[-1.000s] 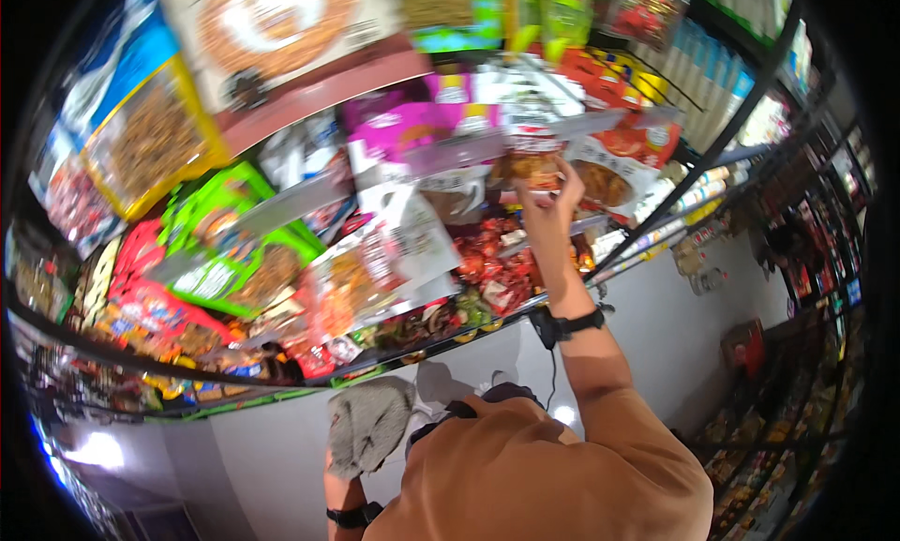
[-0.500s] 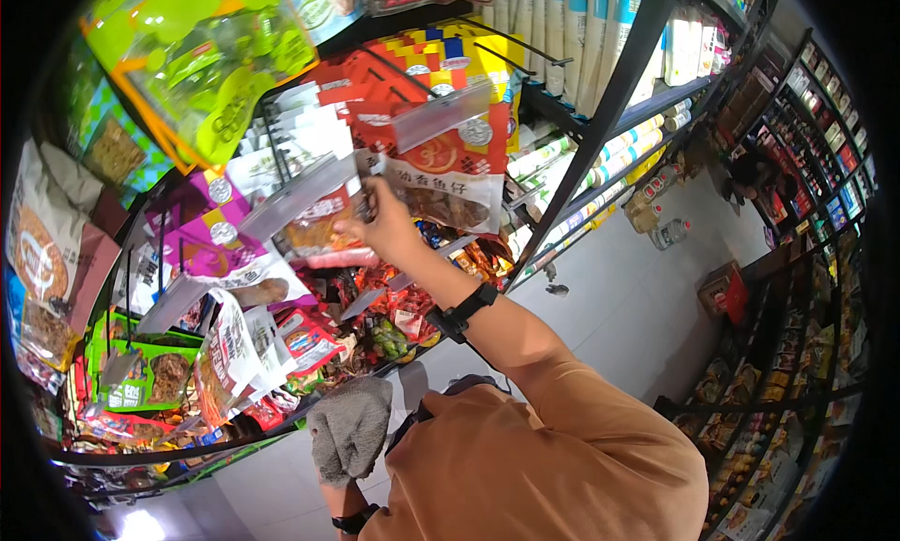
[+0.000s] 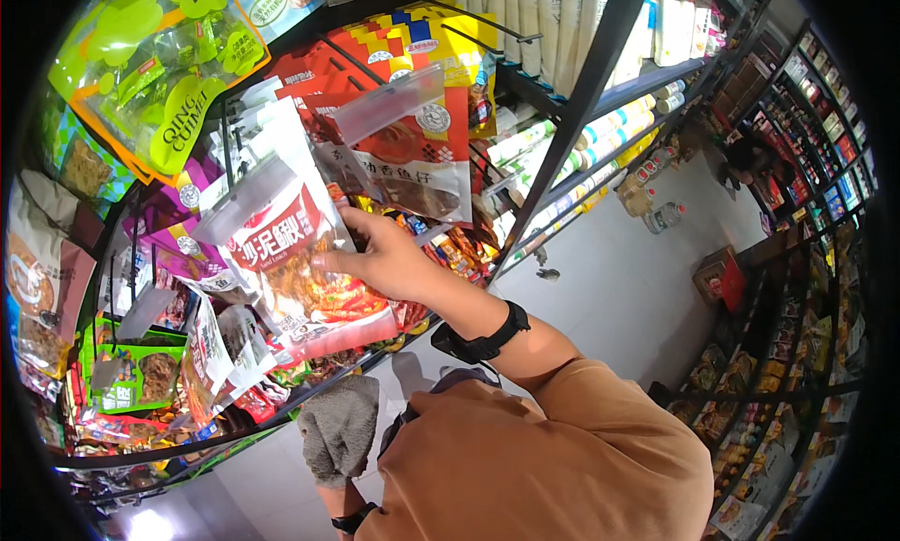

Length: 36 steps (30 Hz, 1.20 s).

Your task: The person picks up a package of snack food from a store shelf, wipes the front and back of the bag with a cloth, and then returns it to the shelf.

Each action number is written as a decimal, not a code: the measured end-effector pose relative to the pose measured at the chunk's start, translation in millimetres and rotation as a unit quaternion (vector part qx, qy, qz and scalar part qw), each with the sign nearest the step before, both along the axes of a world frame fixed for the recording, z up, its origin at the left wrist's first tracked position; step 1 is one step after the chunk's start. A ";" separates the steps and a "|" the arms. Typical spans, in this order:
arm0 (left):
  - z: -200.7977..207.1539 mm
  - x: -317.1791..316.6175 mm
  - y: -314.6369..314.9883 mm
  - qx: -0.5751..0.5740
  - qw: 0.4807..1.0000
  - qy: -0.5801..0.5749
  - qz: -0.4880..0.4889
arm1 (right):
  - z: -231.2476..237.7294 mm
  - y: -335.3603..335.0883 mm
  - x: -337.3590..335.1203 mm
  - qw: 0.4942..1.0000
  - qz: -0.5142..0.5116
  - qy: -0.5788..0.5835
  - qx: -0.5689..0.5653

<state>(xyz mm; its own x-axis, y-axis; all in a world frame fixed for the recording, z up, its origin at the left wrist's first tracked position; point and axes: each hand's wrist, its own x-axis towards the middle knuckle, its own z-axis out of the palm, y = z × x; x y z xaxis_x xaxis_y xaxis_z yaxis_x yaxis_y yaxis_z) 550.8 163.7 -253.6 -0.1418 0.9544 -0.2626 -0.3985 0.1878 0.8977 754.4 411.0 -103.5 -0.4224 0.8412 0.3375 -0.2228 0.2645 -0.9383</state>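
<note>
My right hand point(image 3: 380, 255) pinches the right edge of a white and red snack bag point(image 3: 305, 302) between thumb and fingers. The bag hangs on the rack with its front tilted up, and a clear window shows reddish food. A clear plastic label holder point(image 3: 244, 202) lies across its upper part. Just beyond my hand hangs a red snack bag point(image 3: 417, 157) with a clear lower part. Low in the picture, a grey cloth point(image 3: 339, 428) covers my left hand, so its fingers are hidden.
Purple bags point(image 3: 183, 250) and a green bag point(image 3: 141, 368) hang left of my right hand. A black shelf post point(image 3: 577, 119) stands to the right, beside rolls and bottles. Across the aisle floor point(image 3: 600, 297) are stocked shelves point(image 3: 778, 419) and a red box point(image 3: 722, 280).
The white and red bag has swung up and toward me, its front now in plain sight. My right hand has moved lower with its edge. My left hand stays under the cloth.
</note>
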 end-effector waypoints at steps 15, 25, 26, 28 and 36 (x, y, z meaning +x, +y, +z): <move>33.7 -66.6 -104.1 0.007 0.993 -0.112 0.043 | -4.0 -131.3 -2.5 0.973 -0.113 0.092 -0.181; 51.1 -104.5 -156.8 0.075 0.961 -0.261 0.050 | -55.3 -238.7 -35.4 0.912 0.047 0.313 -0.260; 49.3 -108.7 -159.7 0.076 0.962 -0.261 0.038 | -63.7 -248.3 -38.4 0.911 0.003 0.304 -0.278; 48.3 -117.9 -167.8 0.035 0.984 -0.172 -0.029 | -77.3 -261.2 -43.6 0.901 0.055 0.317 -0.291; 50.9 -96.9 -149.2 0.061 0.975 -0.115 -0.178 | -96.8 -294.7 -52.6 0.924 0.049 0.222 -0.306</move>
<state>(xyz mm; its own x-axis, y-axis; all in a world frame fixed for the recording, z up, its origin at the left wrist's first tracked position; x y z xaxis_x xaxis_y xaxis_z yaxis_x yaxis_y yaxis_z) 453.9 14.5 -202.7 0.2534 0.9586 -0.1299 -0.5219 0.2485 0.8160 701.8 116.3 -200.3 -0.4402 0.8974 -0.0311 -0.6173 -0.3276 -0.7152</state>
